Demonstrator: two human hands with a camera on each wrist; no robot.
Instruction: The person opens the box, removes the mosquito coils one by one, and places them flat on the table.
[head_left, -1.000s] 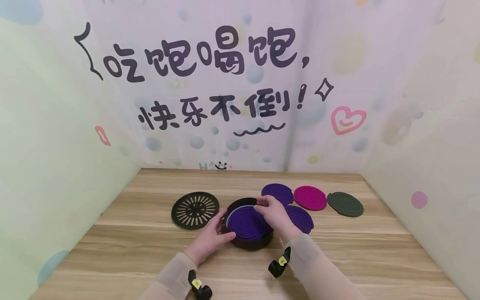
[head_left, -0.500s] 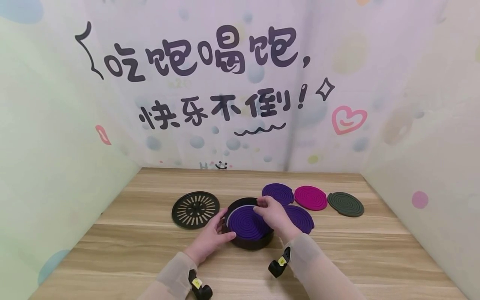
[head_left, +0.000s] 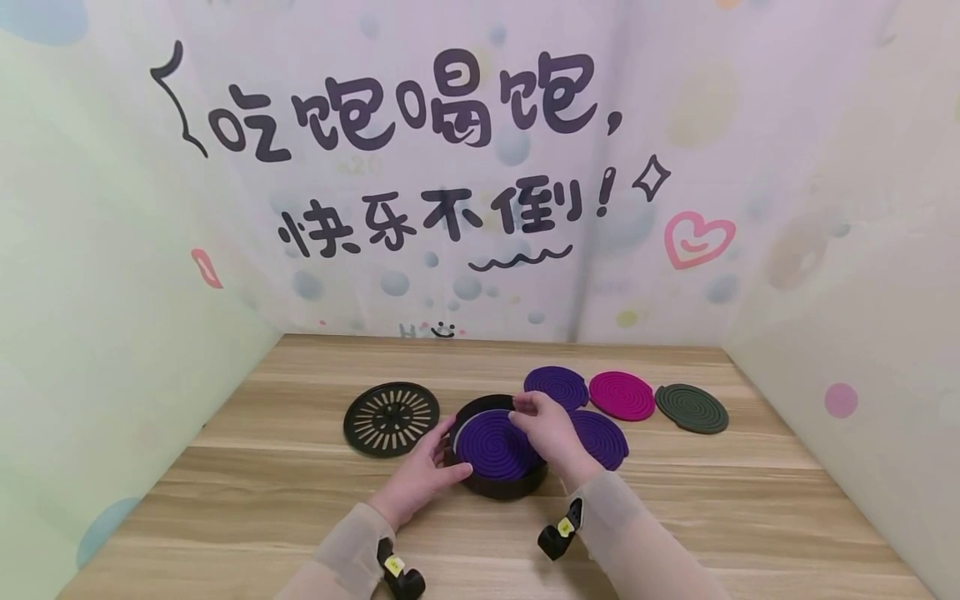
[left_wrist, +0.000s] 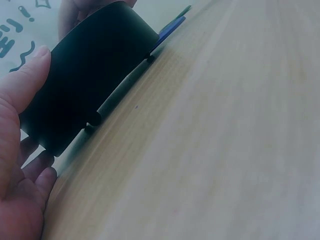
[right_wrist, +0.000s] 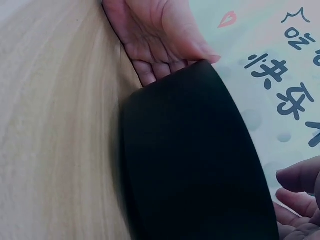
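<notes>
A purple mosquito coil (head_left: 497,446) lies within the round black mosquito coil holder (head_left: 504,490), which stands on the wooden table. My left hand (head_left: 422,477) grips the holder's left side, thumb near the front rim and fingers around the wall. In the left wrist view, the thumb of the left hand (left_wrist: 22,82) presses high on the holder's dark wall (left_wrist: 95,70). My right hand (head_left: 551,433) reaches over the right rim and pinches at the coil's far right edge. The exact contact of its fingertips is hidden; in the right wrist view the right hand's fingers (right_wrist: 295,202) curl above the rim.
A black slotted lid (head_left: 391,420) lies left of the holder. To the right are more coils: a purple one (head_left: 555,387) at the back, another purple one (head_left: 603,440) partly behind my right hand, a magenta one (head_left: 622,396) and a dark green one (head_left: 691,408). Printed curtains (head_left: 480,292) enclose the table.
</notes>
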